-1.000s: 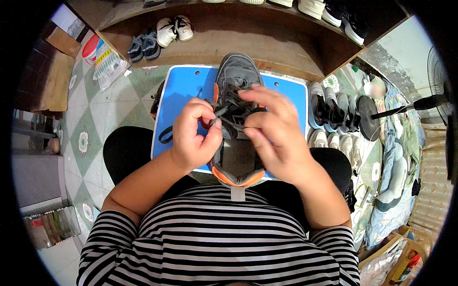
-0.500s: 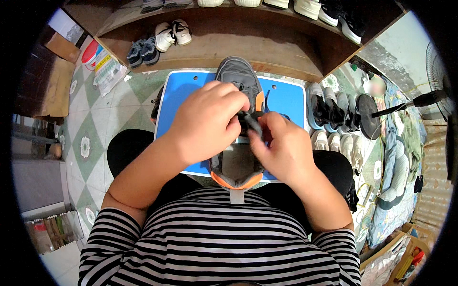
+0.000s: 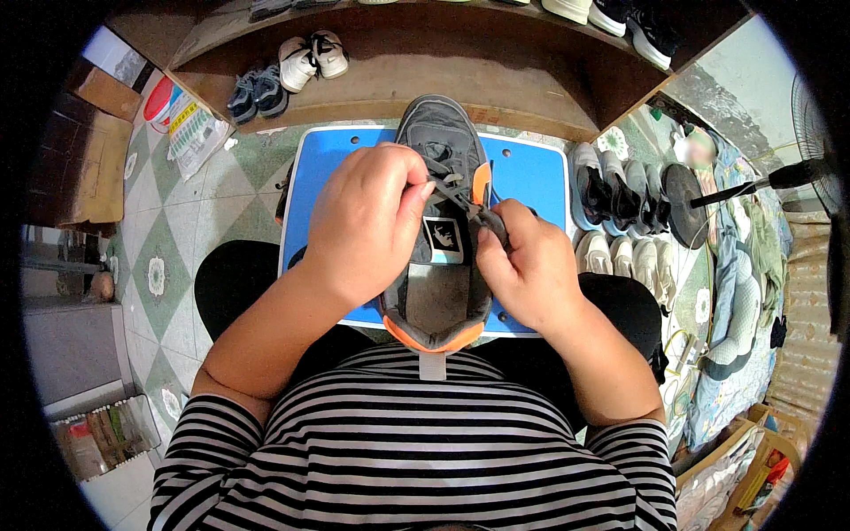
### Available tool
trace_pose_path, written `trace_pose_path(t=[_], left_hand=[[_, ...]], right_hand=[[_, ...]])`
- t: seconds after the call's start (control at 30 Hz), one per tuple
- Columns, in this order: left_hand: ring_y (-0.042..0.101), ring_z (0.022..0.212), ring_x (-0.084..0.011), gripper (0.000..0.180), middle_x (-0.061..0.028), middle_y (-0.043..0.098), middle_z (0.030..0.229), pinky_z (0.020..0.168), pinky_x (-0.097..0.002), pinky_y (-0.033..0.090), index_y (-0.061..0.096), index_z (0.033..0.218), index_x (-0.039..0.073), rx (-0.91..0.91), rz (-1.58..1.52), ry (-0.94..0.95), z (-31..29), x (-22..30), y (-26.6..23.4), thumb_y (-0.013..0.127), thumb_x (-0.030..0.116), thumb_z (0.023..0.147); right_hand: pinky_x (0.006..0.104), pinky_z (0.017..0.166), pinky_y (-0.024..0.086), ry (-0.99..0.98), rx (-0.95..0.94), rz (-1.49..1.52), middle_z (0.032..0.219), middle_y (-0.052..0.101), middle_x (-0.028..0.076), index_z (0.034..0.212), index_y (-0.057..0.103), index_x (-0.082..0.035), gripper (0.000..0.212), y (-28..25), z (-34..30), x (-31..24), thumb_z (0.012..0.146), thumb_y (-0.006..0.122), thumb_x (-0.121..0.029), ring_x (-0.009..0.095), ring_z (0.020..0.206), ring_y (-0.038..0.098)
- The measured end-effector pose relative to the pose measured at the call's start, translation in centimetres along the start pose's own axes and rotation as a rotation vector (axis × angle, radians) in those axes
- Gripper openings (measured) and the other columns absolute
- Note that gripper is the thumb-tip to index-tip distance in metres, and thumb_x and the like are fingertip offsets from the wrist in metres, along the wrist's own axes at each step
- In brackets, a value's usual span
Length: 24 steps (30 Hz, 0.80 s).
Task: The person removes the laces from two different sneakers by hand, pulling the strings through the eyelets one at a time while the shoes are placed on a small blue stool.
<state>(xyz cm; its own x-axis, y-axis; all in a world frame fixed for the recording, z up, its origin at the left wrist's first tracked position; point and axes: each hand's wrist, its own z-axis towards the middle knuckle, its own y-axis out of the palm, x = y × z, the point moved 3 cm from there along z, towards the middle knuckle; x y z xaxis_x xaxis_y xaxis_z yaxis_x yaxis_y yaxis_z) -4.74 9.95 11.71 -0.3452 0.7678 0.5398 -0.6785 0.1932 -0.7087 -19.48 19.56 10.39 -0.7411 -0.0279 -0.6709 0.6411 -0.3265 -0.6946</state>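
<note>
Looking down through the head view, the grey sneaker (image 3: 440, 221) with orange trim lies at the centre of the frame, toe toward the top, resting on a blue plastic stool (image 3: 531, 177) in front of the person's striped shirt (image 3: 416, 442).

The left hand (image 3: 367, 221) covers the shoe's left side, its fingertips pinched on the dark lace (image 3: 453, 196) near the tongue. The right hand (image 3: 531, 270), just right of centre, is clenched around the lace's other end, so a short stretch runs taut between the two.

The shoe looks light and soft in its fabric upper, stiffer at the sole (the heel collar probably gives the firmest hold). The lace seems thin and limp, likely best held close to its tip.

Pairs of shoes (image 3: 611, 190) stand at the right of the frame, and more sit on a wooden shelf (image 3: 496, 62) along the top.
</note>
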Motion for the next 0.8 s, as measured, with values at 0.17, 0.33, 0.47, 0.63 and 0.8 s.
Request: trace_pose_path(t=[0.17, 0.33, 0.47, 0.63, 0.8], left_hand=[[0.055, 0.088, -0.031, 0.027, -0.0099, 0.059, 0.089, 0.078, -0.0411, 0.044, 0.058, 0.093, 0.005, -0.006, 0.077, 0.24, 0.2, 1.8, 0.5, 0.07, 0.006, 0.069], [0.055, 0.085, -0.0292, 0.013, -0.0087, 0.058, 0.086, 0.075, -0.0395, 0.043, 0.058, 0.084, 0.006, -0.028, 0.13, 0.221, 0.0, 1.5, 0.6, 0.066, 0.005, 0.073], [0.055, 0.087, -0.0292, 0.014, -0.0082, 0.06, 0.09, 0.078, -0.0384, 0.043, 0.056, 0.085, 0.007, 0.197, 0.038, 0.133, 0.1, -0.1, -0.9, 0.066, 0.007, 0.075], [0.055, 0.095, -0.0308, 0.021, -0.0103, 0.059, 0.102, 0.087, -0.0427, 0.04, 0.057, 0.089, 0.007, 0.266, 0.056, 0.16, 0.4, 0.4, -2.6, 0.07, 0.01, 0.072], [0.05, 0.112, -0.033, 0.024, -0.008, 0.058, 0.112, 0.098, -0.0513, 0.032, 0.062, 0.087, 0.009, -0.022, 0.203, 0.239, -0.1, 1.9, 0.0, 0.074, 0.014, 0.067]], right_hand=[[0.0439, 0.05, 0.046, -0.078, 0.032, -0.005, 0.06, 0.057, 0.019, 0.076, 0.052, -0.002, 0.015, 0.4, -0.1, 0.4, 0.078, 0.059, -0.015, 0.037, 0.054, 0.058], [0.0439, 0.049, 0.046, -0.106, 0.06, 0.01, 0.059, 0.057, 0.017, 0.075, 0.051, -0.002, 0.015, 0.5, 0.0, 0.6, 0.078, 0.059, -0.015, 0.037, 0.053, 0.058], [0.0442, 0.049, 0.046, -0.102, 0.041, 0.035, 0.057, 0.056, 0.017, 0.074, 0.05, -0.003, 0.016, 0.4, -0.1, 0.4, 0.078, 0.059, -0.016, 0.037, 0.053, 0.058], [0.0443, 0.049, 0.046, -0.116, 0.03, 0.029, 0.056, 0.055, 0.017, 0.074, 0.05, -0.003, 0.016, 0.7, 0.0, 0.7, 0.078, 0.059, -0.016, 0.037, 0.053, 0.058], [0.0433, 0.047, 0.045, -0.151, 0.036, 0.056, 0.055, 0.054, 0.017, 0.074, 0.05, -0.003, 0.015, 0.8, 0.1, 0.7, 0.077, 0.059, -0.014, 0.036, 0.052, 0.058]])
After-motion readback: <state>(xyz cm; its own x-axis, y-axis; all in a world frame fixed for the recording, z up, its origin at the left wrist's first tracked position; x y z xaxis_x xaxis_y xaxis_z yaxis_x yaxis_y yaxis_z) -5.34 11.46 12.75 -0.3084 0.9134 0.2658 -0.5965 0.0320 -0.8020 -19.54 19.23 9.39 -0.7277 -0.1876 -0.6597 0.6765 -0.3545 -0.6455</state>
